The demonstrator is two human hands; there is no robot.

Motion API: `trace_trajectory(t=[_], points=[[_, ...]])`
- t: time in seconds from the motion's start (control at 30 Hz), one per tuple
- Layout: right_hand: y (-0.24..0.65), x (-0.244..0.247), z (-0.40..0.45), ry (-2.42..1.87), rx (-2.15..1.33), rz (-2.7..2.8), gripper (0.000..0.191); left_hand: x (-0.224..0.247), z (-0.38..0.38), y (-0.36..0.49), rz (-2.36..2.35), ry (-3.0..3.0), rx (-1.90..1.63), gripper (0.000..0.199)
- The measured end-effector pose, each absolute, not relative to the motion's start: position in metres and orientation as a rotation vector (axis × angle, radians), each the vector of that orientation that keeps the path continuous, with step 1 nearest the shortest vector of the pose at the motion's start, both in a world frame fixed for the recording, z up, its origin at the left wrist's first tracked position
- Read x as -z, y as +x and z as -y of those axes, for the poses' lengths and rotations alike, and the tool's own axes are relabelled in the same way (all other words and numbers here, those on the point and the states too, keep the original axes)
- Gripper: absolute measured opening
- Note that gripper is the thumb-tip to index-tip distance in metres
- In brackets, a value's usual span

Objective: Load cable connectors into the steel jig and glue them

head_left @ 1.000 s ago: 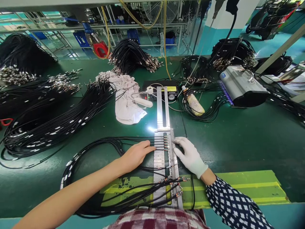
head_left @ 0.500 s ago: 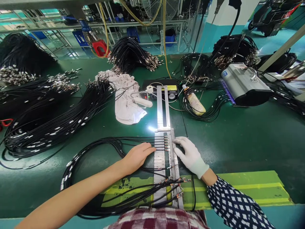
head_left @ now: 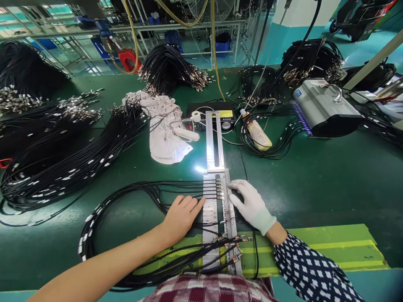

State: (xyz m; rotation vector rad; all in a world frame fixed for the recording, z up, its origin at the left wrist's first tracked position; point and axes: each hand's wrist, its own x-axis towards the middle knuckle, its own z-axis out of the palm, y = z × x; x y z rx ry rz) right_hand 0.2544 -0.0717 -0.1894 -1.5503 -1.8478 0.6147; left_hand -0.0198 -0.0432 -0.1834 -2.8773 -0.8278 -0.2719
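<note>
A slotted metal jig [head_left: 210, 214] lies lengthwise before me, with several thin black cables [head_left: 189, 182] laid side by side across its upper part. Their stripped ends and small connectors [head_left: 219, 189] line up along the jig's rail [head_left: 229, 209]. My bare left hand [head_left: 182, 216] is at the jig's left edge, index finger stretched to the lowest of these cables, the other fingers apart. In a white glove, my right hand [head_left: 250, 205] touches the rail's right side with its fingertips, thumb apart from the fingers. More loose cables [head_left: 189, 262] cross the jig's near end.
Cable bundles [head_left: 78, 163] cover the left side. Behind the jig are a white cloth [head_left: 166, 130], a black control box [head_left: 226, 113] and a wrapped bottle [head_left: 260, 136]. A silver lamp unit [head_left: 327, 107] glows purple over cables at right. Yellow-green tape [head_left: 330, 247] covers the near edge.
My left hand has shifted slightly down and its fingers have spread, with the index still at the jig's edge. My right hand stays at the rail. The view has moved a little.
</note>
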Motion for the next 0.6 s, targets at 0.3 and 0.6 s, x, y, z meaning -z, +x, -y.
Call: trace_trajectory(t=[0.3,0.6], points=[[0.254,0.187,0.077,-1.547,-0.558,1.9,0.023,0.175,0.046,-0.021,1.007,-3.122,0.416,0.031],[0.254,0.188,0.082,-1.55,-0.571,1.912,0.023,0.146,0.057,-0.033,1.399,-3.585,0.034,0.011]])
